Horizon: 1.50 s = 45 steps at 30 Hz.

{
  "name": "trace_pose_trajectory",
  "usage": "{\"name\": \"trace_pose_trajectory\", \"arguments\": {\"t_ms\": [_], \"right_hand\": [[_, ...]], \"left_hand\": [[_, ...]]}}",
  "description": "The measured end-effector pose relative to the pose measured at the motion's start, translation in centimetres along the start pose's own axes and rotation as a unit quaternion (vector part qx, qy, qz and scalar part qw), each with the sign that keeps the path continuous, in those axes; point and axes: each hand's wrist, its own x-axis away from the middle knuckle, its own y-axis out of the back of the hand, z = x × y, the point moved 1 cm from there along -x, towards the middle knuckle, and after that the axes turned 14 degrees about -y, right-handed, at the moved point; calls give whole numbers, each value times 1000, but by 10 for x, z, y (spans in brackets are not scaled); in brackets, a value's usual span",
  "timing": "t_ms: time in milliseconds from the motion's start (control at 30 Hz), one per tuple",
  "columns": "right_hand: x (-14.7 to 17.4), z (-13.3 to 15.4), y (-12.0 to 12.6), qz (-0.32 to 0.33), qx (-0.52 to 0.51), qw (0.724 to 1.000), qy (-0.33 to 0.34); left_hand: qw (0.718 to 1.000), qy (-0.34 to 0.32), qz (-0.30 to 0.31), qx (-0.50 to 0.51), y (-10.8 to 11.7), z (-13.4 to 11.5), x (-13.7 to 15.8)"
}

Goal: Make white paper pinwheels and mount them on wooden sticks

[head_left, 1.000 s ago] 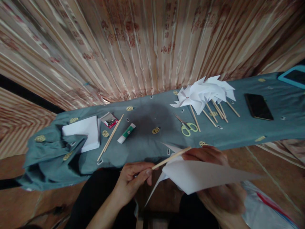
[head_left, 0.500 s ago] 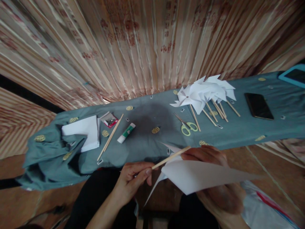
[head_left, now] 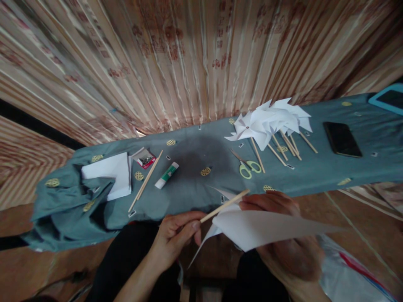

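My left hand (head_left: 179, 235) pinches the near end of a wooden stick (head_left: 225, 205) between thumb and fingers. The stick slants up to the right across a white paper pinwheel (head_left: 252, 226). Behind the paper, my right hand (head_left: 283, 235) is closed around the pinwheel; some of its fingers are hidden by the large blade. On the cloth beyond lie scissors with green handles (head_left: 248, 165) and a glue stick (head_left: 166, 175). Several white pinwheels on sticks (head_left: 270, 121) are heaped at the back right.
Left on the cloth-covered table (head_left: 189, 188) are white paper sheets (head_left: 116, 167), an opened red box of small metal pieces (head_left: 145, 159) and loose wooden sticks (head_left: 146, 180). A dark phone (head_left: 342, 139) and a blue-framed device (head_left: 388, 100) lie right. A curtain (head_left: 189, 63) hangs behind.
The stick's far end and the paper pinwheel have shifted slightly left, and the blade's lower edge has tipped up a little. Both hands keep their grip.
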Motion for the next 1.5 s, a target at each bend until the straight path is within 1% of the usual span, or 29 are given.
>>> {"name": "trace_pose_trajectory", "arguments": {"t_ms": [133,300,567,667,767,867,933,1133,1333,1500], "right_hand": [[-1,1,-1,-8,-9,1000,-2],[-3,2,-2,-25,-13,1000,13],[-3,1,-3,-34,-12,999,14],[-3,1,-3,-33,-8,999,16],[-4,1,-2,-32,6,999,5],[-5,0,0,-14,15,1000,22],[-5,0,1,-15,6,999,32],[-6,1,1,-15,9,1000,21],[-6,0,0,-18,2,999,29],[-5,1,-1,-27,7,1000,8]], "left_hand": [[1000,16,-16,16,-1,0,-1],[999,28,-9,26,-4,-5,-3],[998,37,-9,43,-4,-3,-2],[998,41,-7,39,-4,-5,-3],[999,42,-5,33,-5,-7,-5],[999,42,-4,31,-5,-8,-5],[998,44,-3,33,-6,-8,-5],[999,42,-9,30,-6,-9,-5],[998,47,-10,37,-6,-6,-4],[998,49,-12,34,-5,-6,-3]]}}
